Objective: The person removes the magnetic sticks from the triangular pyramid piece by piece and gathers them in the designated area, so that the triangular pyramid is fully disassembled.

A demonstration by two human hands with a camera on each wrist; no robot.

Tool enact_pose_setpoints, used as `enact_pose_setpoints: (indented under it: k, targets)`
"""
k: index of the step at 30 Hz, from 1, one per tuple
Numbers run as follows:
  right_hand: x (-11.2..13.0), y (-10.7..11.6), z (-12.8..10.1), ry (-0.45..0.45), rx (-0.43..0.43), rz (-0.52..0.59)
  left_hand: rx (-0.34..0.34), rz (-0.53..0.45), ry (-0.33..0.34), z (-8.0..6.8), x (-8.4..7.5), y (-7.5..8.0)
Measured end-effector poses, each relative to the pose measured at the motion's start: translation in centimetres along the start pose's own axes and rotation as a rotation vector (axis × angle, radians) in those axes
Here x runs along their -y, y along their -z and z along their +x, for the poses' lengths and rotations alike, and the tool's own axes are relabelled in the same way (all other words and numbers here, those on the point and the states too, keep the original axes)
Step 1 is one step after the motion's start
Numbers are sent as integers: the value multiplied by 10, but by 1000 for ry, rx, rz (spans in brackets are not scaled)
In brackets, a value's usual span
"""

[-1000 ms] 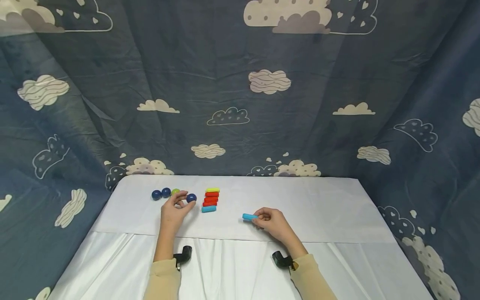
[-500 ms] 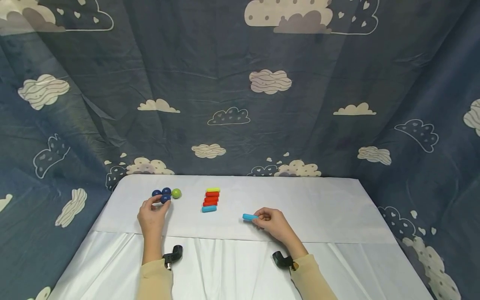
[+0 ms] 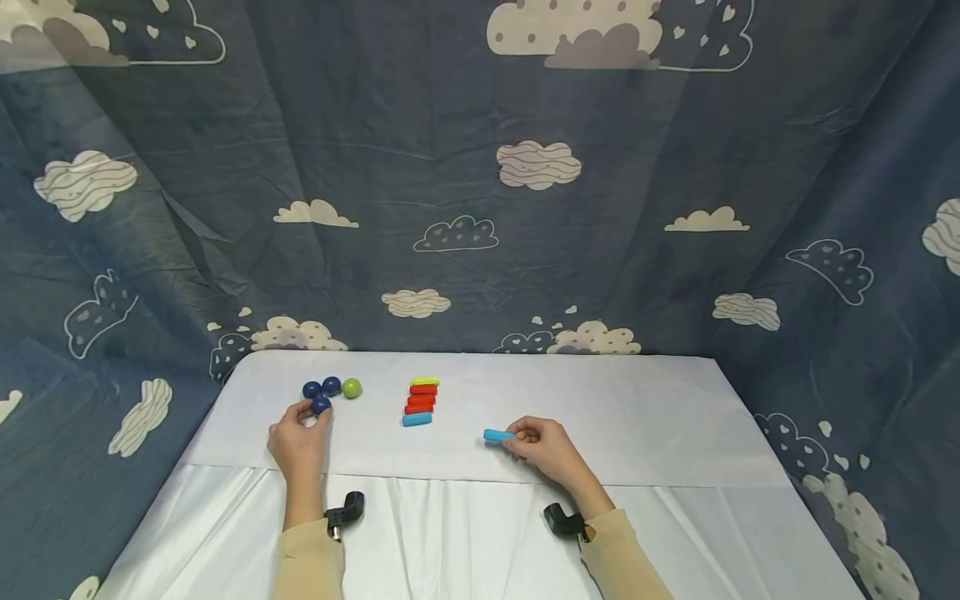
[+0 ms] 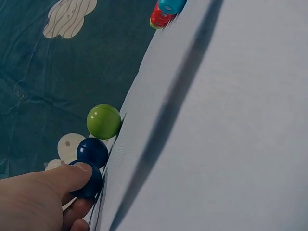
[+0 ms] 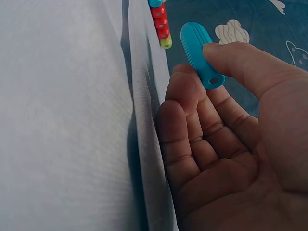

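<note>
My left hand (image 3: 298, 435) pinches a dark blue ball (image 3: 321, 405) at the table's left, just in front of two more dark blue balls (image 3: 322, 387) and a green ball (image 3: 351, 387). In the left wrist view the thumb lies over the held blue ball (image 4: 89, 180), with another blue ball (image 4: 92, 151) and the green ball (image 4: 103, 121) beyond. My right hand (image 3: 542, 448) pinches a light blue peg (image 3: 497, 435) by one end; the same light blue peg (image 5: 201, 54) shows between thumb and forefinger.
A row of pegs (image 3: 420, 400), yellow, red and light blue, lies side by side mid-table. The white table (image 3: 645, 417) has a cloth hanging over its front edge. A dark blue cloud-print curtain (image 3: 480, 208) closes in the back and both sides.
My left hand carried the dark blue ball leftward from beside the peg row to the group of balls. The right hand and its peg stayed still.
</note>
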State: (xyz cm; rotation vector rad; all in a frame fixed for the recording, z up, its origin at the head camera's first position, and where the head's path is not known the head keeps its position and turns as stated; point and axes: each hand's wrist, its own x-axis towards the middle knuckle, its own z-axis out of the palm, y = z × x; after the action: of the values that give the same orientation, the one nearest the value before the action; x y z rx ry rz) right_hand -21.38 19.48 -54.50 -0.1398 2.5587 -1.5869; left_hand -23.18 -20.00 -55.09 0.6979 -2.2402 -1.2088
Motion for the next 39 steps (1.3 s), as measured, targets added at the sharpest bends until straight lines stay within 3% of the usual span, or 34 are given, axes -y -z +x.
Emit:
enact_pose_setpoints:
  k: [10, 18, 22, 26, 29, 31, 35, 39]
  targets:
    - [-3, -2, 0, 0, -7, -22, 5, 19, 5, 0, 8, -5]
    - [-2, -1, -1, 2, 7, -13, -28, -16, -10, 0, 3, -1]
    - [-1, 1, -1, 8, 5, -15, -114, -104, -108, -1, -8, -1]
    - [-2, 1, -1, 18, 5, -21, -120, -209, -302, -10, -28, -8]
    - [-3, 0, 0, 18, 8, -25, -26, -268, -442, -25, -47, -18]
    - [-2, 0, 0, 13, 6, -21, 97, -282, -527, -37, -58, -28]
    - [-1, -1, 1, 17, -1, -15, 392, -217, -663, -64, -72, -50]
    - [1, -1, 1, 25, 4, -26, 563, -200, -756, -83, -77, -66]
